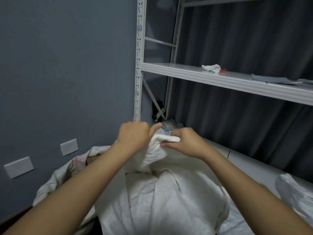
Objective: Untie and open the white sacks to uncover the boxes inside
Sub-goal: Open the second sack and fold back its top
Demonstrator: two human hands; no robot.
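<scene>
right now my left hand [133, 136] and right hand [184, 141] both pinch the bunched neck of the white sack [157, 197] standing in front of me, and a hard tug could tighten the tie or tip it sideways.

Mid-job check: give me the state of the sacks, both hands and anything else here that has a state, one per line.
White sack: shut, neck bunched and lifted upright.
Sack neck: gripped by both hands, not yet opened.
Left hand: fingers curled round the neck.
Right hand: pinching the neck's top fold.
Second sack: mouth open, brown box edge showing.
Crumpled white cloth: lying on the shelf.
</scene>
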